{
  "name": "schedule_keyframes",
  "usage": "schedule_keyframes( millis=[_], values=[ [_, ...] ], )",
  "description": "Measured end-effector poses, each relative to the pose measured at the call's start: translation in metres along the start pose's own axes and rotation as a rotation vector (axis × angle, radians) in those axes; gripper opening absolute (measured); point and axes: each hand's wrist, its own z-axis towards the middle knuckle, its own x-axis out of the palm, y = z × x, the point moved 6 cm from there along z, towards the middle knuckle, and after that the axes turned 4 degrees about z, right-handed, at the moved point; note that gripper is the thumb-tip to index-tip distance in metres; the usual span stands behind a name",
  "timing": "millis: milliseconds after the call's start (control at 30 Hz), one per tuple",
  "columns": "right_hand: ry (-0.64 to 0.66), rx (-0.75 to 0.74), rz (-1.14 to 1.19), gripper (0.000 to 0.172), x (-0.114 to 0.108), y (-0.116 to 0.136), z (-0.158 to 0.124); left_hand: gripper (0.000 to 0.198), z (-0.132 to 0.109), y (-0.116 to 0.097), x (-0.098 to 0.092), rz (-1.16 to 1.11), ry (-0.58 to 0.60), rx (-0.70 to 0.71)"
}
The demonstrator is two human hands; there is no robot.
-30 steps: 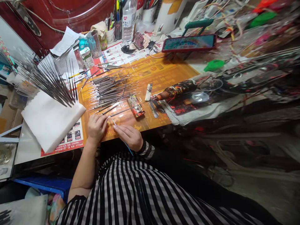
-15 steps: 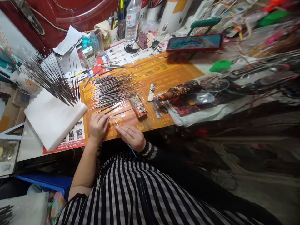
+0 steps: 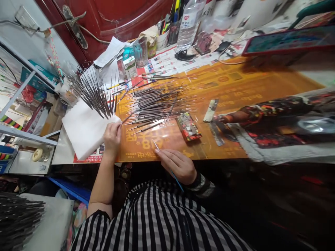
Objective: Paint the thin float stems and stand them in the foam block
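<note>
Worktable (image 3: 59, 153), topped by a translucent orange sheet (image 3: 222, 83); red door (image 3: 107, 28) at eleven o'clock. Foam block (image 3: 83, 132), white, at nine, bearing a fan of dark rods (image 3: 96, 96). Loose rods (image 3: 154, 104): many, slim, grey-brown, thin wiry ends, heaped just off centre towards eleven. Left hand (image 3: 112, 137), nine o'clock, at the block's edge: fingertips pinched on a single rod (image 3: 128, 118), dark, slanting to two. Right hand (image 3: 180, 167), six o'clock: fingers closed round a slender tool (image 3: 177, 180), blue-handled, pale tip towards eleven.

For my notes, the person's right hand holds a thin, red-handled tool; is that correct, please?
Not quite: the head view shows that the thin tool is blue-handled, not red-handled; the right hand does hold it.
</note>
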Motion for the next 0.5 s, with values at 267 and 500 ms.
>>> schedule_keyframes(
  millis=[267, 500],
  values=[
    [-0.002, -0.013, -0.005, 0.063, 0.0, 0.001, 0.002, 0.014, 0.008, 0.068, -0.017, 0.074, -0.113, -0.37],
    [-0.002, -0.032, -0.016, 0.062, -0.002, 0.002, 0.005, 0.011, 0.012, 0.088, -0.006, 0.226, -0.103, -0.385]
  ],
)
